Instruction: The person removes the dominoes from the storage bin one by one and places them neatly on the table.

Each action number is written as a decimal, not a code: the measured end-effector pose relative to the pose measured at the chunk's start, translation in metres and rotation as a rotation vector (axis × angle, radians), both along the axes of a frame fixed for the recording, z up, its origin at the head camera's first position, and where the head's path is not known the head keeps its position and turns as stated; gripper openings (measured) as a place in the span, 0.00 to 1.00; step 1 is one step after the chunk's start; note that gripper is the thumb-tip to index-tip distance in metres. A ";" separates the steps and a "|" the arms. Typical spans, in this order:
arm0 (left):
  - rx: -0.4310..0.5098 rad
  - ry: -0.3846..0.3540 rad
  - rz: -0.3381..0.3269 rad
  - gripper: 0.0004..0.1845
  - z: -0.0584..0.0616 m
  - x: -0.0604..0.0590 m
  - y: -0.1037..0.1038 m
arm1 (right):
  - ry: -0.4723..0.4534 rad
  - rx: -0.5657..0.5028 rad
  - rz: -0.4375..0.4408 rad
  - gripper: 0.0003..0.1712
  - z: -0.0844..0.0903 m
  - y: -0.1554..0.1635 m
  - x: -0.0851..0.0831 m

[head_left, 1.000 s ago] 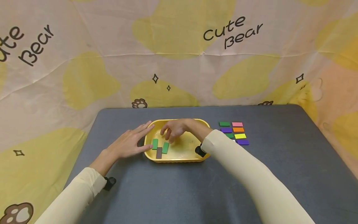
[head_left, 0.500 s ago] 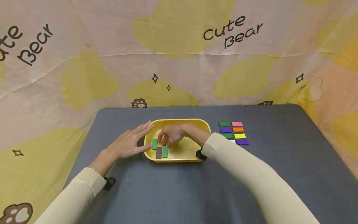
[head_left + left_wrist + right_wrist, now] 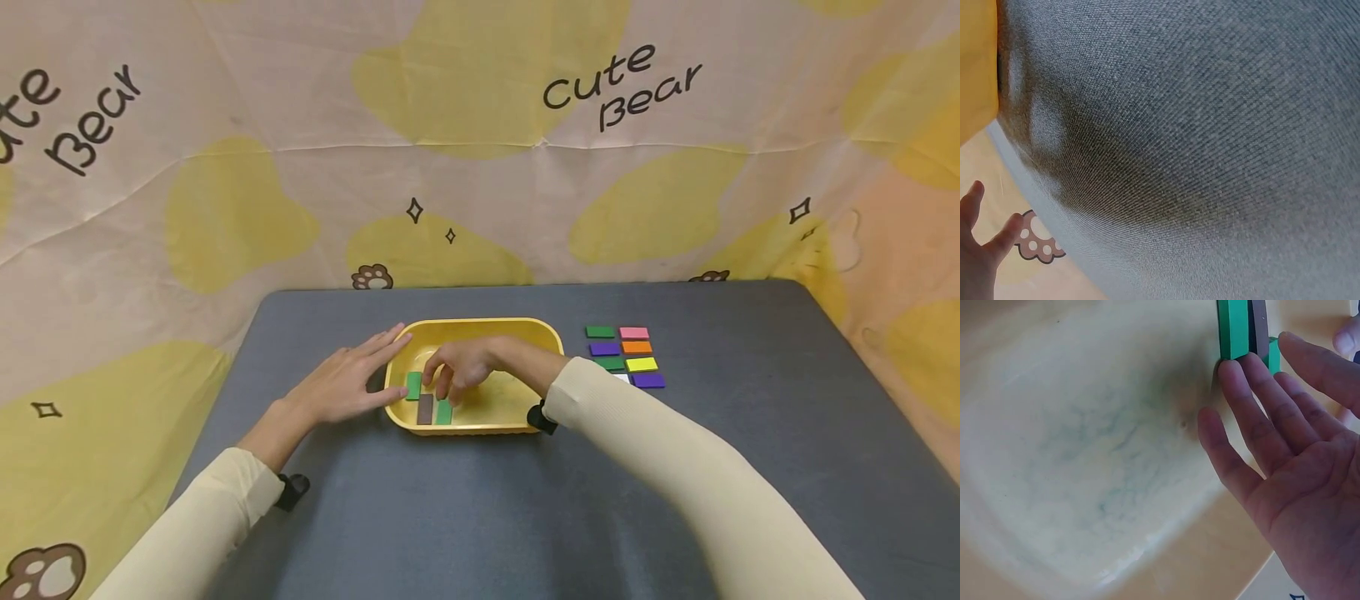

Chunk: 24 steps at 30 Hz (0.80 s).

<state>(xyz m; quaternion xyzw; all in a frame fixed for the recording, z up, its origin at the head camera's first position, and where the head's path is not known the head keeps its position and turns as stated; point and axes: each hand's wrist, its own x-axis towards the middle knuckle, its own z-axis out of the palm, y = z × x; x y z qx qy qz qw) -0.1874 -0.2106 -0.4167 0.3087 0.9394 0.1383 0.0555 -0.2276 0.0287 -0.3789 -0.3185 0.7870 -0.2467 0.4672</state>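
Inside a yellow plastic tray (image 3: 480, 429), at its left end, lie a brown domino (image 3: 425, 409) and two green ones. One green domino (image 3: 444, 413) is beside the brown piece on the right; the other green domino (image 3: 413, 386) lies to its upper left. My right hand (image 3: 467, 362) reaches down into the tray. In the right wrist view its extended fingertips (image 3: 1233, 370) touch the end of the nearer green domino (image 3: 1234, 328). My left hand (image 3: 341, 387) spreads its straight fingers against the tray's left rim, thumb near the left green domino.
Right of the tray, several coloured dominoes lie in two columns, among them a pink domino (image 3: 634, 333), an orange domino (image 3: 636, 347) and a yellow domino (image 3: 641, 365). A white piece is partly covered by the right sleeve (image 3: 637, 417). A printed cloth (image 3: 480, 192) hangs behind the grey table (image 3: 450, 517).
The right green domino has straightened from a tilt and slid toward the tray's near side, alongside the brown one. My right hand has moved slightly left and nearer. The left hand stays put.
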 end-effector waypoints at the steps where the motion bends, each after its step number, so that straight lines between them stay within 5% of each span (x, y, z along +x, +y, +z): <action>1: 0.002 -0.001 0.001 0.45 0.000 0.000 0.000 | -0.004 0.001 -0.005 0.31 0.000 0.000 0.001; 24: 0.002 -0.002 -0.011 0.45 0.001 0.001 -0.001 | 0.094 -0.014 0.054 0.23 0.003 -0.005 0.005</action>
